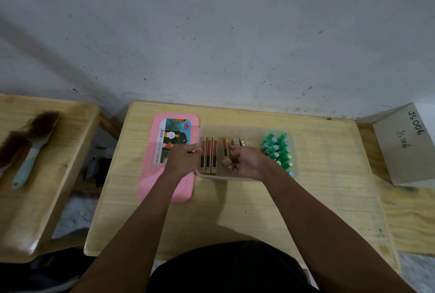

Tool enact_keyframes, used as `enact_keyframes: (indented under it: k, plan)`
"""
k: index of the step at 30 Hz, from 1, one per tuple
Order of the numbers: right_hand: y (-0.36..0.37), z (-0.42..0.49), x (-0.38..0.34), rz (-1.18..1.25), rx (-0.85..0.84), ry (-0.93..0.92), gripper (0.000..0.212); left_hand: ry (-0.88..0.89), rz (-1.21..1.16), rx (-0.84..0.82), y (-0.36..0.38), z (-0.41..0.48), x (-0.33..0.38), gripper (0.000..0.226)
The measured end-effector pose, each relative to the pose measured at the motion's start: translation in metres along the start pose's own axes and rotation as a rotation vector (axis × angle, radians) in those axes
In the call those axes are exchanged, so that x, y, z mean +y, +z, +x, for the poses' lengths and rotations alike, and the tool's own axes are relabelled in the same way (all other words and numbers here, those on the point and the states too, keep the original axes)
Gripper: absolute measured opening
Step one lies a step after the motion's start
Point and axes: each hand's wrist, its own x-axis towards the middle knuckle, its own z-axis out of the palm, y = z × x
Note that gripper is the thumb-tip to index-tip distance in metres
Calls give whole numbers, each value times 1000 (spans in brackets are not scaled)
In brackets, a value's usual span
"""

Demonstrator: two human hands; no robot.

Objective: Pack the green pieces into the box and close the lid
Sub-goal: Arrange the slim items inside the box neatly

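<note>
A translucent plastic box (247, 128) stands open on the wooden table. At its right end several green pieces (276, 149) with shiny round tops stand packed in rows. Its left part holds several tan and red cartons (208, 156) on edge. My left hand (182, 158) grips the box's left rim. My right hand (244, 162) is inside the box, its fingers curled round a tan carton (227, 154) in the middle. The pink lid (150, 186), with a picture label, lies flat to the left of the box, partly under my left forearm.
A white cardboard box (407, 146) with handwriting sits at the right. On a second wooden table to the left lie two brushes (30, 146). A grey wall runs right behind the table's far edge.
</note>
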Motion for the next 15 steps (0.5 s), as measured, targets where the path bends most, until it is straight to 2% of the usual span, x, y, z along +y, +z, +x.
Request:
enact_keyframes:
  k: [3, 5, 10, 11, 13, 15]
  plan:
    - [1, -4, -1, 18, -12, 15, 26, 2, 8, 3, 0, 0, 0, 38]
    - [1, -4, -1, -54, -27, -2, 24, 6, 17, 3, 0, -1, 0, 38]
    - [4, 5, 3, -164, 90, -33, 17, 14, 28, 6, 0, -1, 1, 38]
    - [6, 6, 3, -219, 144, -51, 18, 16, 26, 6, 0, -1, 1, 38]
    - [8, 7, 4, -536, 219, -136, 23, 13, 15, 11, 0, -1, 1, 38]
    - [12, 1, 2, -797, 223, -157, 27, 17, 13, 20, 1, -2, 1, 38]
